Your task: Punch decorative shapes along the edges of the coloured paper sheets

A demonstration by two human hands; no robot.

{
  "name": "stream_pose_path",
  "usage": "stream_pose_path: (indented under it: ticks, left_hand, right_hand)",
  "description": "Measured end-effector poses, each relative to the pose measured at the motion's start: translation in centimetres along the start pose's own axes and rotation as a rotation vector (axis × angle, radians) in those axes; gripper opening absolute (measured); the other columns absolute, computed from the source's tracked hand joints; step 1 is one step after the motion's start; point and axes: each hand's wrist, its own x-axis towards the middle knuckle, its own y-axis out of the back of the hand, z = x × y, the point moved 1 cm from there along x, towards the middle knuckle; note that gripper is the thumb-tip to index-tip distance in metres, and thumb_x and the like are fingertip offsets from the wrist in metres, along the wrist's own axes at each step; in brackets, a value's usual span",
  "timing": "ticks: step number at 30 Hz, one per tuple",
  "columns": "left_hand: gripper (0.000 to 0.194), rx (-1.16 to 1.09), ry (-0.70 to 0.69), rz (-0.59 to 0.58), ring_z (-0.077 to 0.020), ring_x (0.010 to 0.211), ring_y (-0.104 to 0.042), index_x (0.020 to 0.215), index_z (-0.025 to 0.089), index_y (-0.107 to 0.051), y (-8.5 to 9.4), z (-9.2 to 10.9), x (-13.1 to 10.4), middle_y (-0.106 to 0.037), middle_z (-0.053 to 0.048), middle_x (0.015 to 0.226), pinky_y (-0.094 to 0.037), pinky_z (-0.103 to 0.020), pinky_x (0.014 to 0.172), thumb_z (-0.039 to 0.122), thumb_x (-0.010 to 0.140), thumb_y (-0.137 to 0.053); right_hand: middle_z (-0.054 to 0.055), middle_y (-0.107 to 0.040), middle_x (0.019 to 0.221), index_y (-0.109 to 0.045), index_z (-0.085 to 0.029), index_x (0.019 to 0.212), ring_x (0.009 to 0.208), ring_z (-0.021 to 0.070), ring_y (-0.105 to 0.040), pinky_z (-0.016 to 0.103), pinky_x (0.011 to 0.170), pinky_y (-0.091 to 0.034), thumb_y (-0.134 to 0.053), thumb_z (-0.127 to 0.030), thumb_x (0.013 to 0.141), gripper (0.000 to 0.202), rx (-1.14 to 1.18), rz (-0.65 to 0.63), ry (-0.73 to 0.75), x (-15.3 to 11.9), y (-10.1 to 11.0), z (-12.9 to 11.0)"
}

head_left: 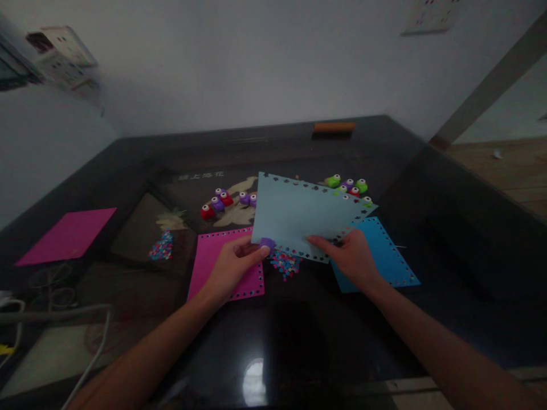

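A light blue sheet (299, 213) with small punched shapes along its top, right and bottom edges is held above the dark table. My left hand (235, 262) grips a purple punch (267, 245) at the sheet's lower left corner. The thumb of my right hand (352, 256) lies on the sheet near its lower right, with the fingers underneath. Below the sheet is a pile of pink and blue paper bits (286, 265). A pink sheet (209, 259) with punched edges lies under my left hand, and a blue punched sheet (382, 253) lies by my right hand.
Red and purple punches (217, 199) stand behind on the left, several green, purple and red ones (350, 187) behind on the right. Another pink sheet (68, 234) and a second confetti pile (162, 247) lie left. An orange-brown roll (334, 127) rests near the wall; a white cable (100, 341) runs lower left.
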Motion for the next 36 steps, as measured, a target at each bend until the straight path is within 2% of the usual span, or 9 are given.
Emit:
stream_pose_path:
  ticks: [6,11,16,25,36]
  left_hand:
    - [0.026,0.035,-0.027,0.003,-0.0254,0.097,-0.066,0.092,0.018,-0.070,-0.11,0.32,-0.26,-0.073,-0.007,0.100,-0.044,-0.043,0.095,0.032,0.070,-0.071]
    - [0.023,0.049,-0.034,0.011,-0.0251,0.094,-0.066,0.088,0.019,-0.070,-0.13,0.40,-0.36,-0.074,-0.006,0.096,-0.045,-0.042,0.093,0.032,0.070,-0.071]
    - [0.023,0.078,-0.049,0.040,-0.0246,0.092,-0.067,0.089,0.019,-0.070,-0.15,0.43,-0.50,-0.074,-0.007,0.095,-0.047,-0.040,0.089,0.032,0.070,-0.070]
    - [0.024,0.096,-0.059,0.035,-0.0255,0.092,-0.067,0.088,0.018,-0.071,-0.13,0.45,-0.50,-0.074,-0.006,0.094,-0.048,-0.041,0.088,0.033,0.069,-0.071]
    - [0.021,0.134,-0.071,0.052,-0.0241,0.086,-0.066,0.085,0.019,-0.071,-0.19,0.66,-0.67,-0.074,-0.006,0.089,-0.048,-0.039,0.084,0.033,0.070,-0.069]
  right_hand:
    - [0.002,-0.070,0.070,-0.069,-0.020,0.068,0.064,0.0187,-0.062,0.030,0.056,-0.048,-0.068,-0.034,0.072,0.014,-0.011,-0.001,0.002,-0.02,0.03,0.09]
    - [0.000,-0.064,0.056,-0.065,-0.020,0.057,0.054,0.0163,-0.057,0.027,0.047,-0.043,-0.067,-0.035,0.071,0.020,-0.045,0.001,-0.001,-0.06,0.05,0.08]
    - [0.001,-0.069,0.065,-0.068,-0.021,0.065,0.062,0.0182,-0.061,0.028,0.053,-0.047,-0.067,-0.033,0.072,0.014,-0.038,0.000,0.013,-0.03,0.02,-0.23]
    - [0.001,-0.070,0.069,-0.067,-0.021,0.063,0.064,0.0179,-0.063,0.029,0.057,-0.048,-0.067,-0.033,0.071,0.015,-0.013,0.004,0.011,-0.05,0.05,-0.10]
    - [0.000,-0.065,0.059,-0.061,-0.021,0.054,0.056,0.0158,-0.058,0.027,0.050,-0.044,-0.068,-0.034,0.071,0.023,-0.039,0.005,0.013,-0.06,0.03,-0.22]
